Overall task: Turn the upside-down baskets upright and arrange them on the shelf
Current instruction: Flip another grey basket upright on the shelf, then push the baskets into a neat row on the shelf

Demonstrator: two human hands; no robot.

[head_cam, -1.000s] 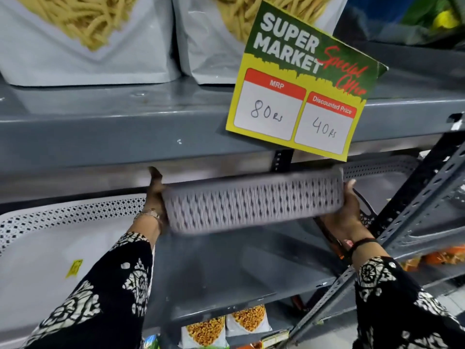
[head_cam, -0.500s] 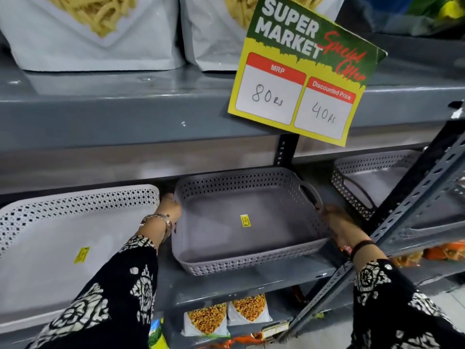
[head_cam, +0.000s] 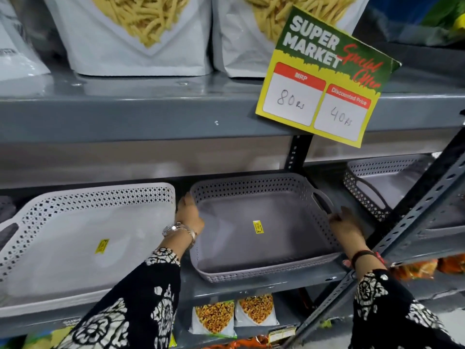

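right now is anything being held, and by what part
The grey basket, upright on the shelf, is held by its two short sides: left hand on the left rim, right hand by the right handle.

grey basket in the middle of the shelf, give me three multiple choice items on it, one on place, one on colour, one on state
1. Where does the grey basket sit?
A. right of the white basket
B. on the top shelf
C. on the floor

2. What colour is the sticker inside it?
A. red
B. yellow
C. blue

3. How does it stand?
A. upside down
B. on its side
C. upright, opening up

Answers: 1 A, the white basket lies to its left on the same shelf. 2 B, the tag is yellow. 3 C, its inner floor shows, left hand and right hand at its sides.
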